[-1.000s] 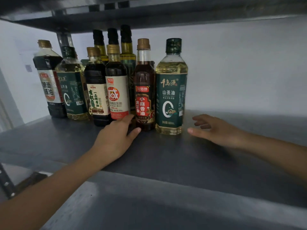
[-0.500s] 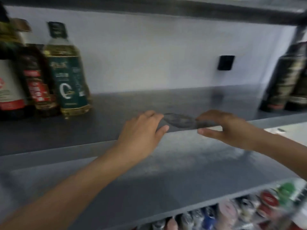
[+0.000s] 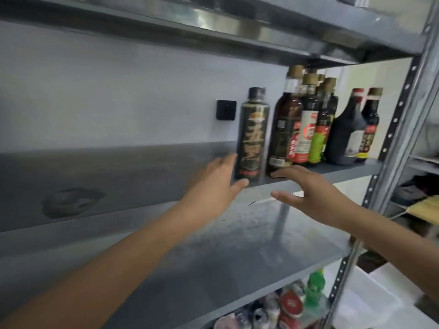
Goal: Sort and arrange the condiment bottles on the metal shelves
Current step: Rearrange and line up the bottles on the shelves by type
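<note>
Both my left hand (image 3: pixel 213 186) and right hand (image 3: pixel 311 193) are spread empty either side of the black bottle (image 3: pixel 253 136) mid-frame on the shelf (image 3: pixel 118 167); looks full, heavy and slick, so I'd wrap its lower body.

Rear bottles (image 3: pixel 329 91) hidden; labels blurred.

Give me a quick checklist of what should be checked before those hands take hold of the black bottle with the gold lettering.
1. Both hands free: ok; left hand and right hand are open and hold nothing.
2. Black bottle upright: ok.
3. Hands on either side of it: ok, though neither grips it yet.
4. Room from the brown bottle beside it: not ok; they stand very close.
5. Free shelf to its left: ok.
6. Cap shut tight: cannot tell, the picture is blurred.
</note>
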### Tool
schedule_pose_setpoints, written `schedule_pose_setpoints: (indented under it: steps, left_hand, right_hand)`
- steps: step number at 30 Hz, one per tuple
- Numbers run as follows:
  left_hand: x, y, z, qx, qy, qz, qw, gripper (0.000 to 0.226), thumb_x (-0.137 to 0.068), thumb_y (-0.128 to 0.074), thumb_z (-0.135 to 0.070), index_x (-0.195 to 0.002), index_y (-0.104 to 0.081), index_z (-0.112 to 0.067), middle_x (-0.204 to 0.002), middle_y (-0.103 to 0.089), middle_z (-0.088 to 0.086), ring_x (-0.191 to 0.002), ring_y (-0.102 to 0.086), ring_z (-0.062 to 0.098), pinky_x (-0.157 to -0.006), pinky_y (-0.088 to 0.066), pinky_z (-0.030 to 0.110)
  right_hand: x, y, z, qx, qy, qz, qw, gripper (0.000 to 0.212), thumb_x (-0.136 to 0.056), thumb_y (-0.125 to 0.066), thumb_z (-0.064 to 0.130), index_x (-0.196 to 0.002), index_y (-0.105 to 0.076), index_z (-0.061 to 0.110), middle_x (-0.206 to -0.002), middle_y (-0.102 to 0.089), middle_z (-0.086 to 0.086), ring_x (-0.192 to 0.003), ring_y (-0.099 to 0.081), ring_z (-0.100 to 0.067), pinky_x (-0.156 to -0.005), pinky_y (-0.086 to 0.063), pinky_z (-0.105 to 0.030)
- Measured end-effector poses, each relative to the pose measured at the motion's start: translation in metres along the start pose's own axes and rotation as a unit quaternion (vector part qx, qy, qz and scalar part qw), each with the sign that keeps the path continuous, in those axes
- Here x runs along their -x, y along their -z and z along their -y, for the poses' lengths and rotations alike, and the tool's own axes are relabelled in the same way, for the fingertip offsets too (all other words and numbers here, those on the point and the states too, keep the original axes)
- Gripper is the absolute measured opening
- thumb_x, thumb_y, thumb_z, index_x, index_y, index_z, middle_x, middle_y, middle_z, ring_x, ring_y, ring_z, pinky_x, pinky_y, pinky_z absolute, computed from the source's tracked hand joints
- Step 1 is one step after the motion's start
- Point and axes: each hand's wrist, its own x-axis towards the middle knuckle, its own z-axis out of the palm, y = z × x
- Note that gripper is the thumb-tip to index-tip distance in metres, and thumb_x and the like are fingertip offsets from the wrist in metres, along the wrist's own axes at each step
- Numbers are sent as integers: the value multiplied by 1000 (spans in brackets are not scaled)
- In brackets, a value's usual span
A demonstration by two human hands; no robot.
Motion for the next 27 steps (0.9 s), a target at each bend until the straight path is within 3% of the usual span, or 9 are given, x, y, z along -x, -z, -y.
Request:
schedule_pose_setpoints:
  steps: [4,6,10,13,16,23,27]
  left_hand:
    - [-43,-26,-13,97,99,-43,989,78,-88,-64,-35,-149,-17,-20,-150,-34,6,-133,-39,25,-103,-35,37]
    - [-61,-38,-11,145,117,-68,980,78,-84,-69,-30,-146,-24,-19,-145,-42,5,-127,-47,24,-102,-40,40]
    - [-76,-53,-6,237,115,-97,960,61,-81,-73,-18,-133,-41,-20,-112,-57,-11,-105,-56,9,-85,-42,22]
    - [-79,-60,-5,262,127,-114,950,61,-80,-74,-17,-132,-43,-24,-106,-56,-17,-98,-58,2,-78,-41,13]
    - [-80,-62,-4,284,143,-121,940,57,-78,-75,-15,-124,-44,-28,-100,-57,-23,-86,-55,-13,-68,-41,3]
    - [-82,-64,-3,279,166,-140,935,51,-72,-80,-20,-115,-54,-25,-97,-61,-20,-88,-57,-6,-69,-42,11]
    - [-83,-64,-3,276,168,-151,934,50,-69,-82,-21,-113,-59,-21,-99,-65,-15,-89,-60,-1,-71,-44,12]
  right_hand:
    - [-11,13,-53,-2,-3,-22,1000,54,-86,-58,46,-133,-48,23,-134,-52,4,-119,-49,-14,-96,-43,-29]
    - [-19,15,-69,-34,-17,-33,999,55,-85,-60,45,-135,-46,24,-133,-53,3,-118,-52,-17,-96,-46,-36]
    - [-36,14,-86,-75,-22,-45,996,62,-85,-64,39,-139,-38,24,-129,-57,1,-114,-56,-18,-93,-49,-41]
    - [-47,8,-94,-110,-37,-43,992,67,-85,-66,36,-142,-34,21,-123,-62,-2,-109,-60,-19,-91,-50,-39]
    - [-55,-2,-99,-175,-37,-35,983,57,-83,-68,31,-134,-45,19,-117,-66,-1,-102,-63,-15,-91,-51,-37]
    - [-69,-17,-98,-248,-47,-53,966,27,-81,-72,29,-105,-63,21,-86,-64,4,-75,-63,-13,-72,-53,-34]
    - [-72,-27,-93,-239,-39,-58,969,33,-80,-73,30,-108,-61,19,-89,-57,0,-74,-58,-15,-69,-51,-33]
